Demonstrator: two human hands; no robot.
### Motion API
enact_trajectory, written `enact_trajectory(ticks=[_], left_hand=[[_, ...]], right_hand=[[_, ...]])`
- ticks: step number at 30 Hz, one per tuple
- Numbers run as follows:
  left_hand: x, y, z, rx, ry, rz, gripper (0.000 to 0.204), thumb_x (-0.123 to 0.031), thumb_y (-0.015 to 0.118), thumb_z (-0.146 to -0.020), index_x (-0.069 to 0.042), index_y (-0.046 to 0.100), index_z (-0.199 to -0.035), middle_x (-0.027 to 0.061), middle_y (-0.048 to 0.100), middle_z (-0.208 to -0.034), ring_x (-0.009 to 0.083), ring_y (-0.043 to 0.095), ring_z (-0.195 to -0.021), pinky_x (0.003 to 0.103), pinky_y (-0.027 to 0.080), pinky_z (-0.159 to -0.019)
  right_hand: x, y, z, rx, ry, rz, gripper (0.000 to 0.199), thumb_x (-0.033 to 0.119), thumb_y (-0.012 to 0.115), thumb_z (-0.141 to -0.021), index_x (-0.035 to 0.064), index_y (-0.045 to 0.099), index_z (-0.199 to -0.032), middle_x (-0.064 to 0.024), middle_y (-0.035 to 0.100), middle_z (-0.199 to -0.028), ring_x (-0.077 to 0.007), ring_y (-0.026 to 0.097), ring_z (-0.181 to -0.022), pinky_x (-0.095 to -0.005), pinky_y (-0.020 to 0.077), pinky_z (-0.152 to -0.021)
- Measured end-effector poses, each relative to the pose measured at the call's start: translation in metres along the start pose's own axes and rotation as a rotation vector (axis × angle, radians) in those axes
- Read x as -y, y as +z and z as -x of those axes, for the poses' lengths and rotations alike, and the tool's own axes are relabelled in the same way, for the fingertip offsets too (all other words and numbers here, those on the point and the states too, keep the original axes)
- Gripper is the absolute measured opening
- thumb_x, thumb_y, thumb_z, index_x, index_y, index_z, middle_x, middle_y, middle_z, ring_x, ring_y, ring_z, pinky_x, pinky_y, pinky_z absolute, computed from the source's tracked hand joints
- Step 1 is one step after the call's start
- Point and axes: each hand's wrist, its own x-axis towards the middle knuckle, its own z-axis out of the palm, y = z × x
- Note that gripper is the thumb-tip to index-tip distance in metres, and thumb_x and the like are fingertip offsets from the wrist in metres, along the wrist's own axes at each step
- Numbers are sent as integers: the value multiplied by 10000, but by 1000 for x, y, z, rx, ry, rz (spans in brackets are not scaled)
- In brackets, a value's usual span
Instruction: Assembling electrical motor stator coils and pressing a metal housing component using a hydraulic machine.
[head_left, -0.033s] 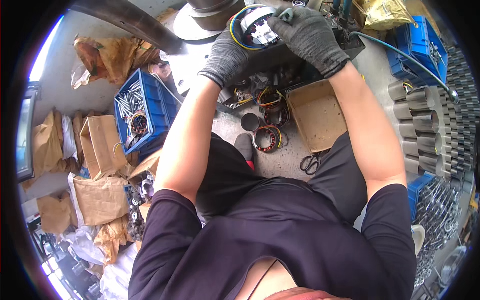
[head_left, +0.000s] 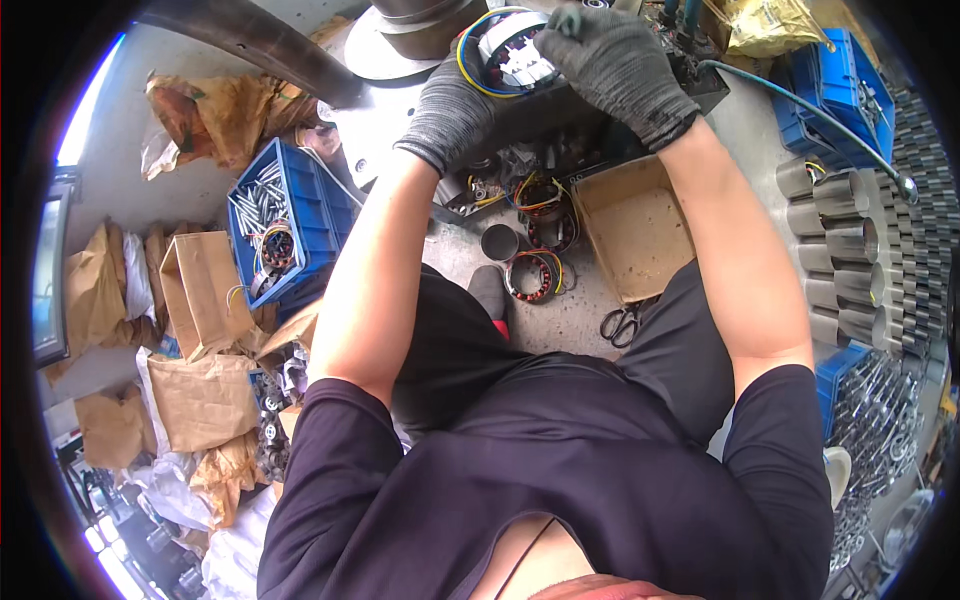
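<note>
Both my hands wear grey knit gloves and are raised to the top of the view. They hold a round motor stator [head_left: 508,55] with a white core and yellow and blue wires looped around its rim. My left hand [head_left: 455,110] grips its left edge. My right hand [head_left: 615,65] covers its right side, fingertips pressed on the upper rim. The stator rests on a dark machine base [head_left: 560,110]. Much of the stator's right half is hidden under my right glove.
On the floor below lie a copper-wound stator [head_left: 532,275], a small open cardboard box [head_left: 635,225] and scissors [head_left: 622,325]. A blue crate [head_left: 300,215] of metal rods stands left, by cardboard boxes [head_left: 200,290]. Metal cylinders [head_left: 840,250] line the right.
</note>
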Motion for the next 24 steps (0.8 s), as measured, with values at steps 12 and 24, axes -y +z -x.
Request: enact_trajectory(ticks=[12,24], left_hand=[[-2,-5,-1,133,-208,313,667,-131,884,-813,-39,544,-1379,50,676,-1191,117,627,-1001,285,545,-938],[-11,-20,3,-91,-806,1118,396,57,711,-732,14,670,-1124,97,709,-933,208,726,-811,326,642,-768]], right_hand=[[-14,-41,13,-217,543,-646,181,196,692,-896,35,642,-830,-198,658,-759,-370,671,-743,-467,514,-649],[-29,-23,47,-232,797,-893,178,171,805,-903,106,736,-1053,-89,759,-918,-133,714,-833,-308,568,-773]])
